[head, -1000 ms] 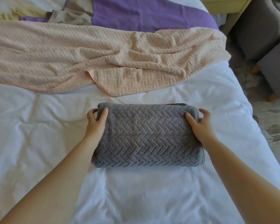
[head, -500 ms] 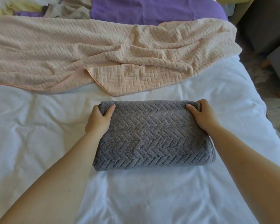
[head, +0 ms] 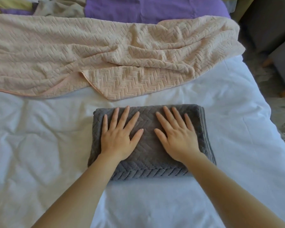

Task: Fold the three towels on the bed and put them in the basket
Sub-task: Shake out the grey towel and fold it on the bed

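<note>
A grey towel (head: 148,163), folded into a thick rectangle, lies on the white bed sheet (head: 39,145) in the middle. My left hand (head: 120,137) lies flat on its left half, fingers straight and spread. My right hand (head: 178,137) lies flat on its right half in the same way. Behind it a peach towel (head: 105,51) is spread out and rumpled across the bed. A beige-grey towel (head: 61,7) lies crumpled at the far left. No basket is in view.
A purple sheet (head: 146,9) covers the far part of the bed. Yellow fabric (head: 10,4) shows at the far left corner. The bed's right edge runs along a patterned floor (head: 283,112), where grey upholstered furniture (head: 270,22) stands.
Both hands let go of the grey towel's far corners and now lie flat on its top. The towel sits folded in about the same spot.
</note>
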Action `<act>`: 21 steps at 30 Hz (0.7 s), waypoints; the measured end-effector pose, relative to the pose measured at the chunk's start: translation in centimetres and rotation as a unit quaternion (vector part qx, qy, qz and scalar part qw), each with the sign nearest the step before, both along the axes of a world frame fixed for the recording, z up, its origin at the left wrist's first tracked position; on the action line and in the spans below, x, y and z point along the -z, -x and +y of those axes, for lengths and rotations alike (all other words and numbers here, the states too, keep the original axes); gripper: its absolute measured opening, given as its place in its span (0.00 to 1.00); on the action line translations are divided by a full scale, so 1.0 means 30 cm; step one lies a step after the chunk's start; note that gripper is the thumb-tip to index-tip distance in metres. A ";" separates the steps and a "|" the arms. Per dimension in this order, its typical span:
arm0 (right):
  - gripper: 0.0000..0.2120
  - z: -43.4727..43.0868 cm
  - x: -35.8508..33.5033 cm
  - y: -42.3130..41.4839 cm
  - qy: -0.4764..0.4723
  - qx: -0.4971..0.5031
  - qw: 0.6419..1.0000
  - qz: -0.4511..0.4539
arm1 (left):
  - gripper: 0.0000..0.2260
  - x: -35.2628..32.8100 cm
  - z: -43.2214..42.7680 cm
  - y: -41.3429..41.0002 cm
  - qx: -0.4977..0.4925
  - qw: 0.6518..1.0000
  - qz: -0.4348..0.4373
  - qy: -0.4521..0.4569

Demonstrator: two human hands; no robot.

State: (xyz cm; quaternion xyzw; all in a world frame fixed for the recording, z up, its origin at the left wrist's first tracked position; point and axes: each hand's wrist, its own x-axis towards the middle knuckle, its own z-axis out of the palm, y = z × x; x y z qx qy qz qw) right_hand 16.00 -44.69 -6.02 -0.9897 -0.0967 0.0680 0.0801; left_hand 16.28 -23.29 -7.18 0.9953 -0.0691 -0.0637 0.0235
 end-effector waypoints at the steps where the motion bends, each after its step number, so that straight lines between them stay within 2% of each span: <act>1: 0.29 -0.034 0.015 -0.017 0.011 0.011 1.000 -0.002 | 0.28 0.014 0.016 -0.014 -0.014 1.000 0.004 -0.007; 6: 0.33 -0.175 0.063 -0.046 0.003 0.111 0.994 0.023 | 0.33 0.051 0.088 -0.024 -0.087 0.996 0.030 0.001; 11: 0.32 -0.207 0.053 -0.037 -0.087 0.151 0.983 0.059 | 0.37 0.023 0.123 -0.029 -0.130 0.983 0.061 0.117; 13: 0.34 -0.222 0.024 -0.007 -0.194 0.217 0.955 0.055 | 0.38 0.003 0.157 -0.017 -0.221 0.943 0.065 0.239; 16: 0.41 -0.261 0.001 0.103 -0.339 0.345 0.871 0.088 | 0.43 -0.019 0.206 0.025 -0.340 0.847 0.119 0.391; 18: 0.42 -0.258 -0.004 0.195 -0.368 0.387 0.836 0.129 | 0.41 -0.033 0.214 0.054 -0.389 0.792 0.173 0.438; 21: 0.40 -0.244 -0.013 0.257 -0.410 0.451 0.776 0.163 | 0.35 -0.059 0.204 0.088 -0.419 0.752 0.228 0.454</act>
